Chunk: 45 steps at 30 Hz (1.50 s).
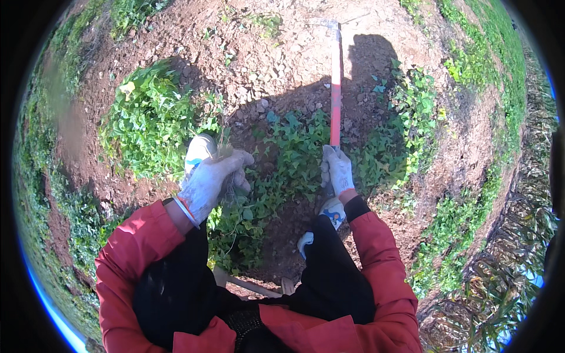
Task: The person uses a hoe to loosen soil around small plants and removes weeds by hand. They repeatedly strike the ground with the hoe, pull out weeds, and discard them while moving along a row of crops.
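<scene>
My right hand [337, 171], in a white knit glove, grips the lower end of a red-handled hoe [336, 95]. The tool points straight away from me, its pale metal head [326, 23] at the sunlit soil. Ahead of my left shoe [199, 149], my left hand [214, 181] wears a similar soiled glove. Its fingers close around a tuft of thin weeds [225, 148], with stems poking out above and fine strands hanging below. Leafy green vines [295, 145] spread over the ground between my two hands.
A dense clump of broad-leaved vines [148, 119] grows at the left, and more foliage [417, 110] stands at the right. Clumpy brown soil [273, 57] lies ahead, partly under my shadow. Behind my feet is a wooden piece [254, 287]. Dry stalks [507, 264] line the far right.
</scene>
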Each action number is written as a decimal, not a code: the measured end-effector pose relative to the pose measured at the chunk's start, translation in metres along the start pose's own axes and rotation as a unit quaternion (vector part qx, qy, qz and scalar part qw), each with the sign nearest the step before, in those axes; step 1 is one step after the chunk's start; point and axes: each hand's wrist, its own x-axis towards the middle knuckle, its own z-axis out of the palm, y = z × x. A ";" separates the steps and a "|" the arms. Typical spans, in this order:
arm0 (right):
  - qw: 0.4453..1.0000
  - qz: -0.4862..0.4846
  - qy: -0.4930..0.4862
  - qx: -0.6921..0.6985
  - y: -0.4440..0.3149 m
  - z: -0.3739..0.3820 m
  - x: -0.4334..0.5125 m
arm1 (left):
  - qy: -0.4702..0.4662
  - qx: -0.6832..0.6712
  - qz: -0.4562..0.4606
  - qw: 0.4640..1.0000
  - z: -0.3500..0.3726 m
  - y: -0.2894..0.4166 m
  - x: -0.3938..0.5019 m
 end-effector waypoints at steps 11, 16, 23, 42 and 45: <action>0.980 -0.157 0.066 0.100 -0.060 -0.004 0.016 | 0.002 0.010 -0.009 1.000 0.001 0.002 -0.002; 0.999 -0.013 0.043 -0.023 0.010 -0.005 -0.018 | 0.006 0.002 0.005 1.000 0.000 0.002 0.000; 0.998 -0.028 0.053 0.025 0.052 -0.028 -0.067 | -0.006 0.013 0.013 1.000 -0.005 0.000 0.000; 0.995 -0.064 0.070 0.016 0.046 -0.033 -0.056 | -0.033 -0.017 -0.007 0.999 -0.005 -0.005 0.004; 0.993 -0.088 0.023 0.080 0.012 -0.029 -0.038 | -0.026 -0.019 -0.011 0.999 -0.004 -0.005 0.006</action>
